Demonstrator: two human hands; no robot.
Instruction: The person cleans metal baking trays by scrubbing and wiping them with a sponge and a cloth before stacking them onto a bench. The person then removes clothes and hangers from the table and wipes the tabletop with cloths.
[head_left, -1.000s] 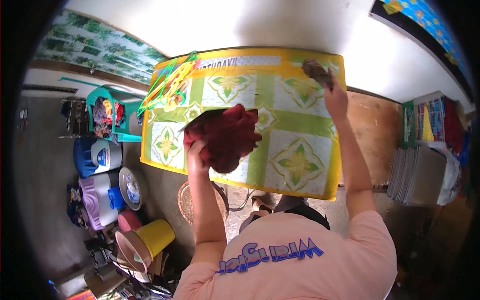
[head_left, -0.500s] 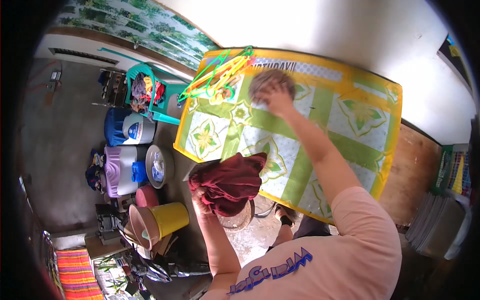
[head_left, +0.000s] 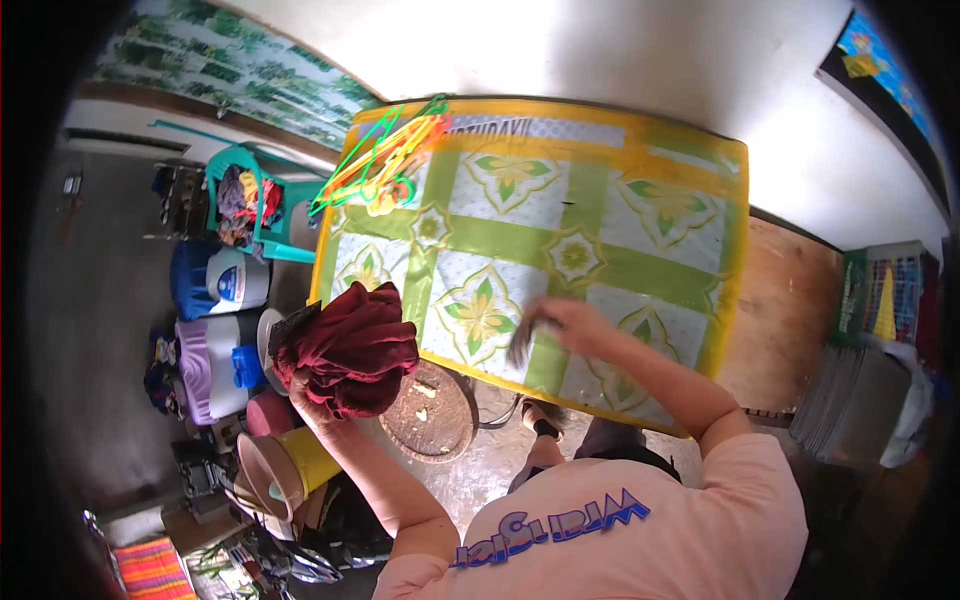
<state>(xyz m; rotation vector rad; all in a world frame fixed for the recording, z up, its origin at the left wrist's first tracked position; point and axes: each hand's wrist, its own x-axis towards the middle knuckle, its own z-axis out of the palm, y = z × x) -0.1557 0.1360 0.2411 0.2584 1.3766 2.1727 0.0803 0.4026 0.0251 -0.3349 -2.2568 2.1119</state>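
My left hand is closed around a bunched maroon cloth, raised off the table's left front corner. A dark edge shows on the bundle's left side; I cannot tell what it belongs to. My right hand, a little blurred, grips a crumpled greyish-brown cloth that hangs from its fingers above the front part of the table. Below lies a green, white and yellow patterned tablecloth with leaf motifs. Green, yellow and orange hangers are heaped at the table's far left corner.
A round stool with small pale pieces on it stands before the table. Leftward are a teal chair piled with clothes, a washing machine, a yellow bucket and basins. Stacked crates stand at the right, and a wall closes the far side.
My right hand has drawn the greyish-brown cloth from the table's far side to near its front edge. My left hand, with the maroon cloth, has shifted left in view, which has also turned.
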